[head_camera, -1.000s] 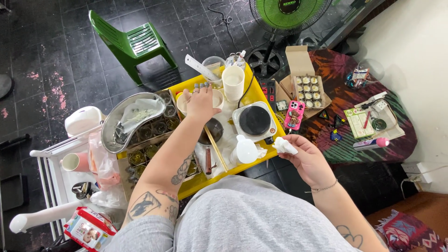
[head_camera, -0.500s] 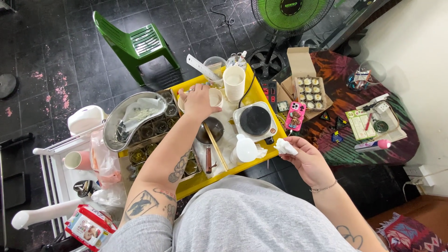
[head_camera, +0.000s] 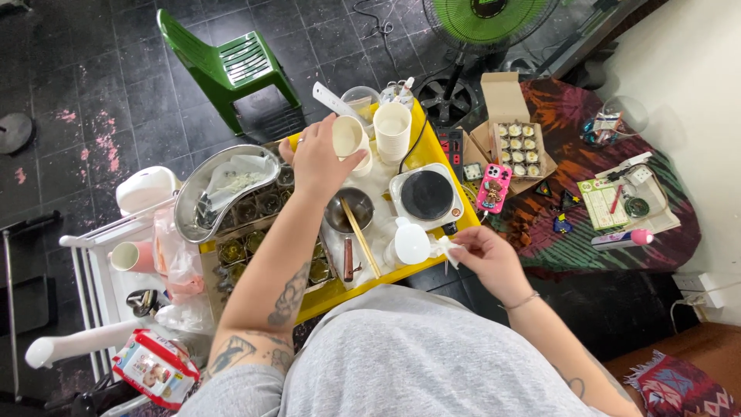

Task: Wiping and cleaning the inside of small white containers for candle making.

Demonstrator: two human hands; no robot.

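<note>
Cream cup (head_camera: 349,140) gripped by left hand (head_camera: 318,158) above crowded yellow tray (head_camera: 455,207); right hand (head_camera: 482,259) pinches white tissue (head_camera: 446,249) at tray's near edge.

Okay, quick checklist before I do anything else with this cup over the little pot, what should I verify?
1. Left hand has a firm grip on the cream cup: ok.
2. Cup is above the small metal pot: not ok, it sits behind the pot, tilted.
3. Wooden stick clear of the pour: not ok, it lies across the pot.
4. Right hand free: not ok, it pinches a white tissue.
5. Hot plate off: cannot tell.
</note>
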